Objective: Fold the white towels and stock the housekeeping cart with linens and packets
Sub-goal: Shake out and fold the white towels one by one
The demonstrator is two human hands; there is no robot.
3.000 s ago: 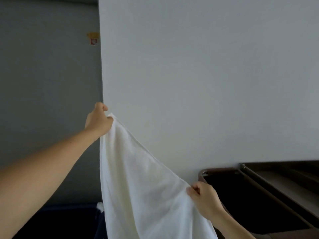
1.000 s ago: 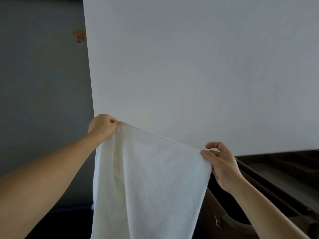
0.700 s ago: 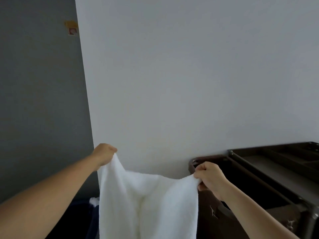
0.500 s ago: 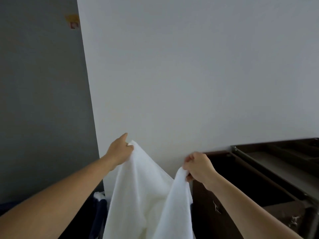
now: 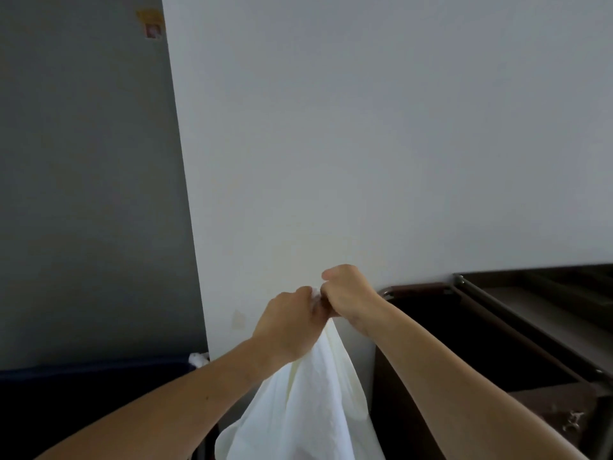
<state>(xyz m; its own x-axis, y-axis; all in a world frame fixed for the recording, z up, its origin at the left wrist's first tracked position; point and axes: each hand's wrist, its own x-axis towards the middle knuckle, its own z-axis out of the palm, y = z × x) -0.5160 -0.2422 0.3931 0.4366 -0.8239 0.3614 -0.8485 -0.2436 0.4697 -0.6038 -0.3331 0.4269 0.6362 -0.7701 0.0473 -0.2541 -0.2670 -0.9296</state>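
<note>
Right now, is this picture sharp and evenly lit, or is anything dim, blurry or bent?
Head view: soft light on the pale wall, no glare; the grey wall and the cart sit dim; the left hand, the right hand and the white towel look slightly soft; the wall edge leans, likely wide-angle distortion.

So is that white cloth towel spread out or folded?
Folded over: the white cloth towel hangs doubled below the left hand and right hand, which pinch its top together.

Soft, matt white cloth (creased, faintly nubby) is being shown by the towel [image 5: 308,403], while a dull sheen is being given off by the smooth, metal-looking rim of the cart [image 5: 416,287].
</note>
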